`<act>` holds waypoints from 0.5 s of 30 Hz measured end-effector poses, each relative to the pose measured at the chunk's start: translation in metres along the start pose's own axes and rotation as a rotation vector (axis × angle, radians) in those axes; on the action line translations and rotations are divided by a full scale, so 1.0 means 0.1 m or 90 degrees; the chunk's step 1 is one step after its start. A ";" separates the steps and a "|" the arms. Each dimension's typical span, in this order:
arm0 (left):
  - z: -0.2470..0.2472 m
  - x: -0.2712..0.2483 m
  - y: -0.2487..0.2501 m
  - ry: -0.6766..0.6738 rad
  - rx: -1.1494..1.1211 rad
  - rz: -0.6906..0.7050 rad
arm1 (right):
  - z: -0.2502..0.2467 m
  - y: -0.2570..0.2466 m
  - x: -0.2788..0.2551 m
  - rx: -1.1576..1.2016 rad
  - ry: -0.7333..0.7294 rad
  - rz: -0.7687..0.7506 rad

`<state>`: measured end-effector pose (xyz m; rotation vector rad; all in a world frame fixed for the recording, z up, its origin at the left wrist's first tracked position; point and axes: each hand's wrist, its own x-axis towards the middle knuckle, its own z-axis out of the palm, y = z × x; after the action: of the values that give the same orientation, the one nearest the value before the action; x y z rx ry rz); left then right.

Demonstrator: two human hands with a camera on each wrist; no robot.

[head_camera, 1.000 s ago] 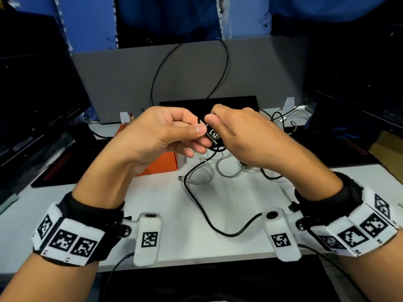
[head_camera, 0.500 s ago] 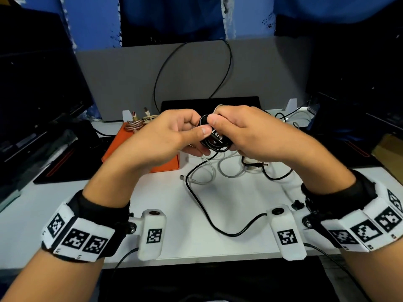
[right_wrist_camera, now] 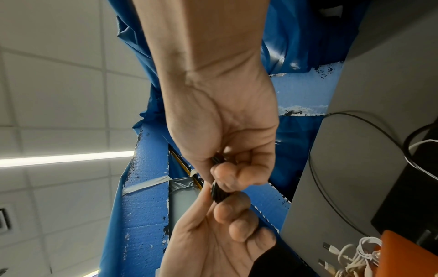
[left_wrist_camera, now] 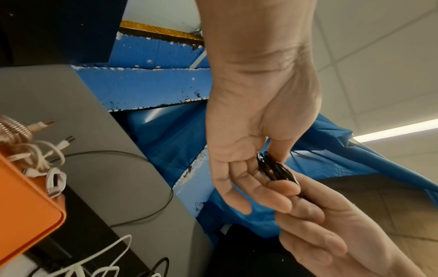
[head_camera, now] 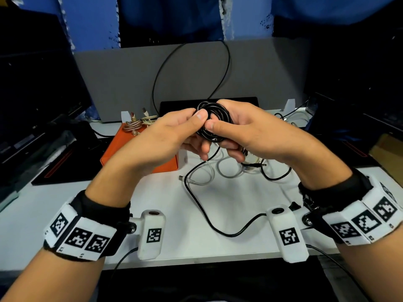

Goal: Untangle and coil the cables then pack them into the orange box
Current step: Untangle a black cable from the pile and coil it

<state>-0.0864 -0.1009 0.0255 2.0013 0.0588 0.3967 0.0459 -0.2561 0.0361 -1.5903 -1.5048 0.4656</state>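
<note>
On the left, the orange box (head_camera: 139, 153) on the white table (head_camera: 196, 214), previously half hidden, now shows coiled cables (head_camera: 139, 124). The left hand (head_camera: 161, 140) and right hand (head_camera: 257, 131) pinch the black cable coil (head_camera: 214, 123), now raised and fuller. No legible writing.

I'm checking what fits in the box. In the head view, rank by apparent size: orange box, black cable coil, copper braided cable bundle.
1. orange box, though the left hand hides part
2. black cable coil, nearer the camera
3. copper braided cable bundle
</note>
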 end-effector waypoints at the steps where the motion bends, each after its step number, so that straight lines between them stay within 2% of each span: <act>1: 0.00 -0.01 0.01 -0.012 -0.020 -0.005 | 0.00 0.00 0.00 0.005 0.006 0.003; 6: 0.01 -0.01 0.05 0.009 -0.011 -0.005 | 0.01 -0.02 0.01 -0.002 0.022 0.015; 11: 0.05 0.03 0.03 0.096 0.061 0.052 | 0.00 -0.02 -0.02 0.062 -0.009 0.022; 15: 0.06 0.06 -0.01 0.165 0.063 0.086 | 0.02 0.00 0.04 0.037 0.081 0.021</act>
<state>-0.0791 -0.1040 0.0236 2.0470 0.1070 0.7513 0.0451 -0.2520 0.0357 -1.5717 -1.3585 0.4153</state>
